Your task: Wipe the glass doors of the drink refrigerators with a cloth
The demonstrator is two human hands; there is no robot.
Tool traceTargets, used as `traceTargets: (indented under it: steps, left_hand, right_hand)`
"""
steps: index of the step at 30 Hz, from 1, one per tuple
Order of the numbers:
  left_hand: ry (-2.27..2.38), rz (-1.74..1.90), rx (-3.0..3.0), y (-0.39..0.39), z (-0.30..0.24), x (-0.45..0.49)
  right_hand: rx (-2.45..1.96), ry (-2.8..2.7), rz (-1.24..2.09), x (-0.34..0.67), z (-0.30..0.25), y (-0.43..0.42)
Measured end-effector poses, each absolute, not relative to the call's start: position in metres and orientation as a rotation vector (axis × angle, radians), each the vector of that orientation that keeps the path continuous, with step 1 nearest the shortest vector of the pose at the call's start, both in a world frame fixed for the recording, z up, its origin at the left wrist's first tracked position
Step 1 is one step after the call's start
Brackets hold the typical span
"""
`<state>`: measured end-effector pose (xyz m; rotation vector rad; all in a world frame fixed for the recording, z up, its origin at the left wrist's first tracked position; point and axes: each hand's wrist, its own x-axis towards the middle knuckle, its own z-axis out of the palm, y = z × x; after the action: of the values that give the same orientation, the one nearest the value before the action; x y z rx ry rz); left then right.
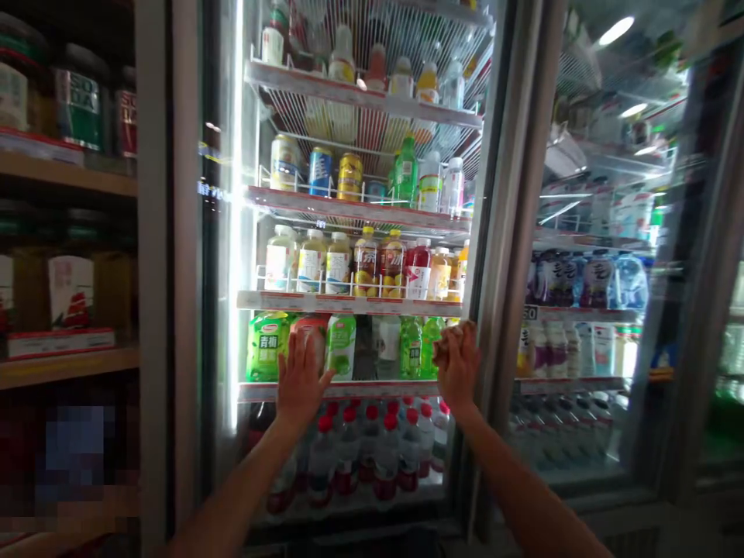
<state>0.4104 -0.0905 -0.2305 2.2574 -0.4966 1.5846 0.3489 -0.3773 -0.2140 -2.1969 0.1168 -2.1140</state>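
Observation:
A lit drinks fridge stands before me behind a glass door that carries reflections. My left hand has its fingers stretched out and seems to lie flat on the glass, over a reddish drink bottle. In my right hand is a crumpled brownish cloth, held near the door's right metal frame. Whether the cloth touches the glass or the frame I cannot tell. Large green bottles show at the level of my hands, left of my left hand. A paler green bottle stands to its right.
Bottled teas and juices fill the shelf above, with cans higher up. Red-capped bottles crowd the bottom. To the right is another glass-door fridge. At left, an open shelf carries dark jars and bottles.

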Motion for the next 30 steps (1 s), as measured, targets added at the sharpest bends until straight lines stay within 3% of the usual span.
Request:
traceTargets:
  steps: [7,13,16,22,27,30]
  left_hand:
    - [-0.509,1.591,2.240,-0.089,-0.230,0.410]
    - [-0.501,1.562,2.238,-0.092,-0.232,0.409]
    - [-0.493,1.543,2.254,-0.092,-0.234,0.409]
    - [-0.494,1.533,2.256,-0.091,-0.233,0.408]
    - [-0.484,1.502,2.257,-0.094,-0.235,0.407]
    - [-0.477,1.513,2.244,-0.096,-0.236,0.408]
  right_hand:
    - [-2.460,-0.390,-2.011,0.360,-0.222,-0.315]
    - [-2.295,0.037,-2.101,0.343,-0.215,-0.388]
    - [-2.264,0.122,-2.079,0.348,-0.219,-0.375]
    - [-2.515,-0.309,-1.984,0.354,-0.231,-0.337]
    - [-2.284,0.141,-2.107,0.343,-0.235,-0.388]
    - [-2.255,0.078,-2.083,0.348,-0.239,-0.371]
